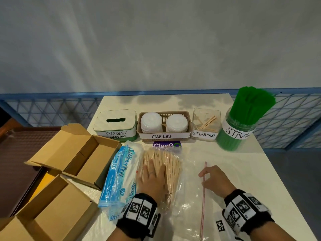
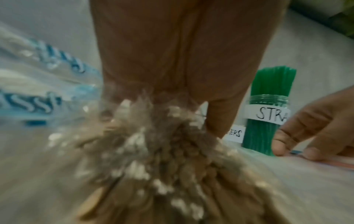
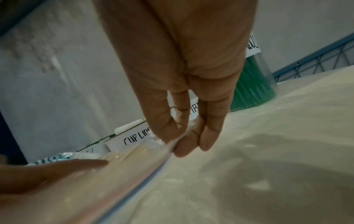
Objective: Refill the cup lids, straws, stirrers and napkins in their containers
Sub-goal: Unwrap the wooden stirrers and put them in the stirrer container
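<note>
Four labelled containers stood in a row at the back of the desk [image 1: 234,162]: one tissue box [image 1: 115,125], one basket [image 1: 164,126] holding two stacks of cup lids [image 1: 151,122], one clear stirrer box [image 1: 206,125] with just a few sticks in it, and one straw jar [image 1: 238,127] packed with green straws. In front lay one clear zip bag [image 1: 189,188] full of wooden stirrers [image 1: 171,168], and the left hand [image 1: 152,181] pressed flat on top of it, fingers straight, grasping nothing. The right hand [image 1: 214,180] pinched the bag's red zip strip [image 1: 203,193] between thumb and fingertips [image 3: 184,147] — that grip was clenched on the strip. One blue napkin pack [image 1: 119,178] lay just left of the bag, touching it. Two open cardboard boxes [image 1: 76,155] sat further left, and one purple card [image 1: 166,145] peeked out before the basket.
</note>
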A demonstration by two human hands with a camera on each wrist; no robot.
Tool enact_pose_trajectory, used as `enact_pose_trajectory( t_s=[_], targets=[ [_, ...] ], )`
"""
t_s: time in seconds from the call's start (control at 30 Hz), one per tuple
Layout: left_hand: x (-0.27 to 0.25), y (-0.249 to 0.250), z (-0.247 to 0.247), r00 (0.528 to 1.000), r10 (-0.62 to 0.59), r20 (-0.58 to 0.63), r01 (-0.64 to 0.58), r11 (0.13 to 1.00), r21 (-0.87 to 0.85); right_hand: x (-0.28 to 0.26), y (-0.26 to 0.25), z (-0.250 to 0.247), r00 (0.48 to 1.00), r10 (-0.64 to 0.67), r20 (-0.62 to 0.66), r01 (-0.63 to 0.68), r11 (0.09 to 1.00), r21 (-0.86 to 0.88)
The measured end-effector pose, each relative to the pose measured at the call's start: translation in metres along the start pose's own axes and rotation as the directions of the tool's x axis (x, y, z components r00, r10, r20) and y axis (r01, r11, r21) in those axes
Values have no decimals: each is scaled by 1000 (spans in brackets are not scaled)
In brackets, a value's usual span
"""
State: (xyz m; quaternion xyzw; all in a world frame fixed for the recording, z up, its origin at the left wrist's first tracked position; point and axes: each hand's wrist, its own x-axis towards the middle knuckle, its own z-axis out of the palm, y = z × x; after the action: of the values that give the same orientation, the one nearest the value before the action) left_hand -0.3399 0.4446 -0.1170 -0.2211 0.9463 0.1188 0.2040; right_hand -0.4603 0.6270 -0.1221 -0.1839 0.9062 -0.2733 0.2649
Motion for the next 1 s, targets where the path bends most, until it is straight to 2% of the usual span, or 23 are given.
enact_pose_trajectory(
  t_s=[0.1, 0.17, 0.23, 0.27, 0.33, 0.4, 0.47, 0.53, 0.6, 0.67, 0.83, 1.0],
  targets=[
    [3, -10, 7, 999, -23, 38, 21, 999, 35, 1, 9, -1, 996, 48, 76, -45, 998, -42],
    [2, -14, 5, 997, -34, 73, 31, 998, 48, 0, 10, 0, 989, 42, 140, -24, 992, -127],
    [2, -11, -2, 994, -61, 93, 55, 996, 70, 3, 4, -4, 993, 16, 118, 7, 981, -193],
    [2, -8, -9, 996, -65, 58, 61, 996, 71, 8, -1, -9, 999, -19, 49, 28, 982, -186],
    [8, 1, -28, 990, -24, -138, 27, 999, 22, 26, -15, -26, 981, -108, -163, 88, 988, -124],
    [22, 11, -53, 930, 65, -361, -105, 990, -92, 48, -33, -46, 923, -179, -341, 148, 982, -117],
    [44, 21, -77, 869, 135, -476, -229, 962, -146, 70, -49, -63, 880, -216, -423, 163, 974, -160],
    [67, 27, -93, 857, 164, -489, -276, 947, -167, 89, -57, -75, 896, -197, -399, 134, 974, -181],
    [86, 29, -97, 875, 178, -449, -276, 947, -162, 105, -57, -80, 947, -137, -289, 65, 968, -243],
    [99, 29, -93, 898, 165, -408, -246, 957, -153, 115, -51, -80, 975, -69, -213, -10, 938, -348],
    [107, 29, -79, 909, 129, -397, -207, 965, -160, 112, -33, -71, 961, -89, -263, -17, 927, -375],
    [78, 35, -82, 866, 126, -484, -280, 924, -260, 89, -24, -54, 939, -145, -313, 43, 949, -311]
  ],
)
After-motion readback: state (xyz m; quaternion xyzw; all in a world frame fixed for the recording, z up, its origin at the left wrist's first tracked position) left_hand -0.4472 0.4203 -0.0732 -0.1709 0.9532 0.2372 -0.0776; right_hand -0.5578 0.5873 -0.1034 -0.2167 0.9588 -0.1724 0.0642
